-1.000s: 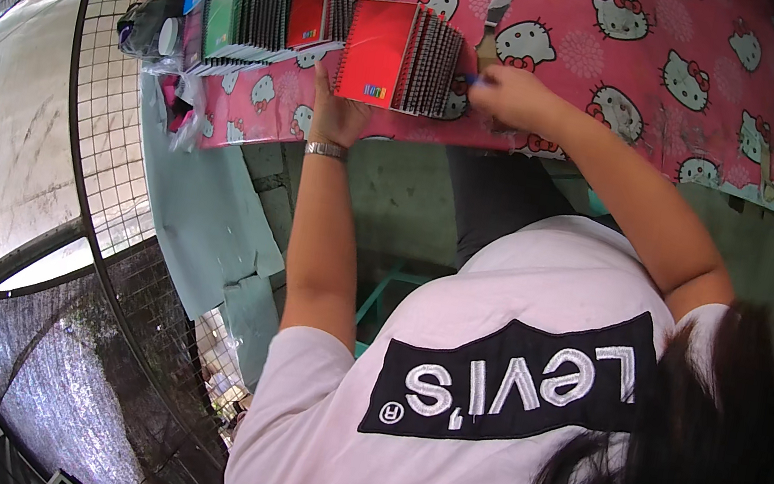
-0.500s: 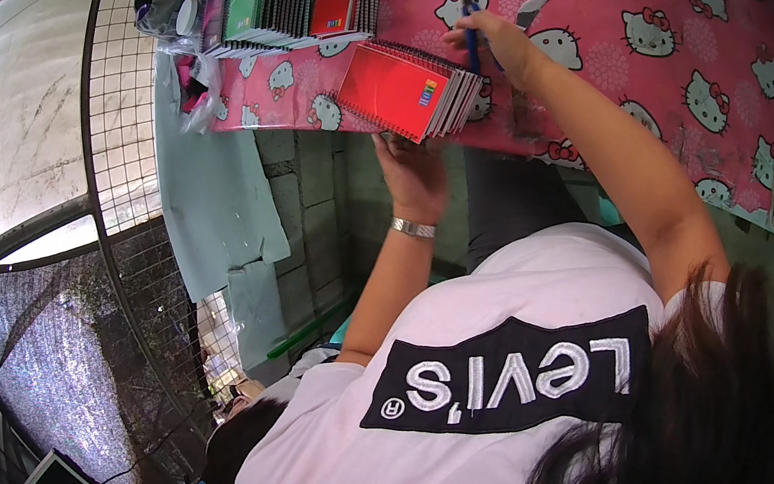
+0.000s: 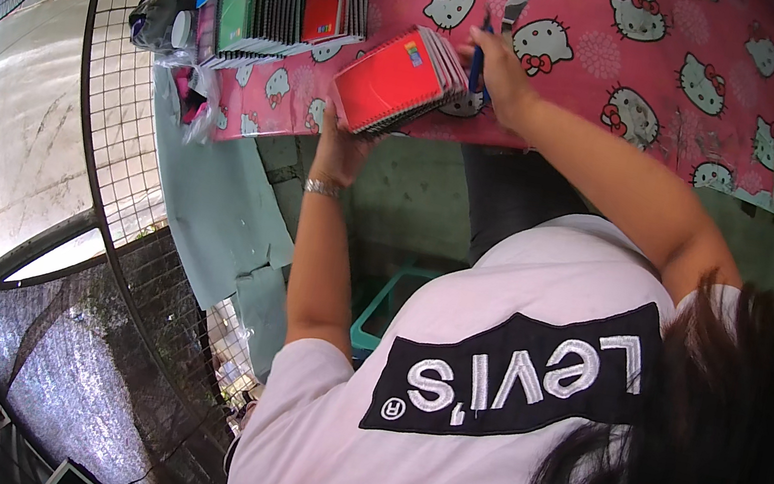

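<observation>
A small stack of red-covered spiral notebooks (image 3: 390, 82) is tilted over the table's near edge. My left hand (image 3: 339, 151), with a metal watch band on its wrist, grips the stack from its lower left corner; some of the fingers are hidden beneath it. Just right of the notebooks, my right hand (image 3: 504, 76) is closed around blue-handled pliers (image 3: 477, 66), their dark tip pointing away from me. A knife-like tool with a pale blade (image 3: 518, 5) lies on the table beyond this hand.
Stacks of spiral notebooks (image 3: 277, 7) in green, red, yellow and blue stand at the far left. A pink patterned cover (image 3: 572, 99) spreads over the table. Left of the table are a plastic bag (image 3: 201, 116), a white-lidded container (image 3: 182, 29) and a wire mesh panel (image 3: 131, 70).
My left hand has shifted left and now grips the notebook stack at its lower left corner. The stack has turned, its right end swinging away from me. My right hand has come slightly nearer with the pliers.
</observation>
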Motion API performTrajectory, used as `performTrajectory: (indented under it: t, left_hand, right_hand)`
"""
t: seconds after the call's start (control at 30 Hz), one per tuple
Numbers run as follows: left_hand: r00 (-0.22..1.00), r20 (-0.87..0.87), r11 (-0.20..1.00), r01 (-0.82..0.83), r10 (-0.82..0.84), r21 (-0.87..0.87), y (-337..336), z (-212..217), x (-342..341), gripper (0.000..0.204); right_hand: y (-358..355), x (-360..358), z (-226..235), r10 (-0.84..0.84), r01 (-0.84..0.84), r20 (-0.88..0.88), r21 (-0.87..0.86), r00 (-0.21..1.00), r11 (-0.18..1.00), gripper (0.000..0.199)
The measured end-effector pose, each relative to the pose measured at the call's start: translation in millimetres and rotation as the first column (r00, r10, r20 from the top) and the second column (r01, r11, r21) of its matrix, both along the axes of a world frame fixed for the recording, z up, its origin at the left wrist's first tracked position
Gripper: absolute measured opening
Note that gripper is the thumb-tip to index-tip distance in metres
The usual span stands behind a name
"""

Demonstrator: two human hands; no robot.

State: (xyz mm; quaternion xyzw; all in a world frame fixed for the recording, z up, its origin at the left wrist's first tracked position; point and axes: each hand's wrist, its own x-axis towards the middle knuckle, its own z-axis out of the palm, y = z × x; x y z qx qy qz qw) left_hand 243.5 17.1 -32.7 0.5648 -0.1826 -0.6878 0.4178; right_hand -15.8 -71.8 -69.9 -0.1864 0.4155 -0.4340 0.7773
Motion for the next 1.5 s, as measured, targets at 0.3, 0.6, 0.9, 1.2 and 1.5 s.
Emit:
performTrajectory:
  t: [0.3, 0.6, 0.9, 1.2, 1.5]
  left_hand:
    - [0.795, -0.378, 0.847, -0.529, 0.475, -0.047, 43, -27, -100, 0.057]
    - [0.694, 0.679, 0.889, 0.124, 0.239, -0.440, 54, 24, -100, 0.021]
    - [0.694, 0.701, 0.891, 0.202, 0.163, -0.407, 39, 16, -105, 0.014]
    - [0.563, 0.793, 0.878, 0.228, 0.234, -0.421, 45, 14, -103, 0.014]
    - [0.573, 0.789, 0.871, 0.246, 0.224, -0.426, 45, 20, -105, 0.015]
  right_hand:
    - [-75, 23, -5, 0.016, -0.064, -0.171, -0.275, 0.985, 0.959, 0.053]
    - [7, -47, 24, -0.042, -0.618, -0.671, -0.704, 0.740, 0.351, 0.034]
    - [0, -29, 50, -0.130, -0.866, -0.880, -0.473, 0.457, 0.160, 0.034]
    - [19, -39, 58, -0.617, -0.895, -0.711, -0.445, 0.337, 0.024, 0.029]
    - [20, -24, 68, -0.495, -0.935, -0.824, -0.349, 0.275, 0.061, 0.003]
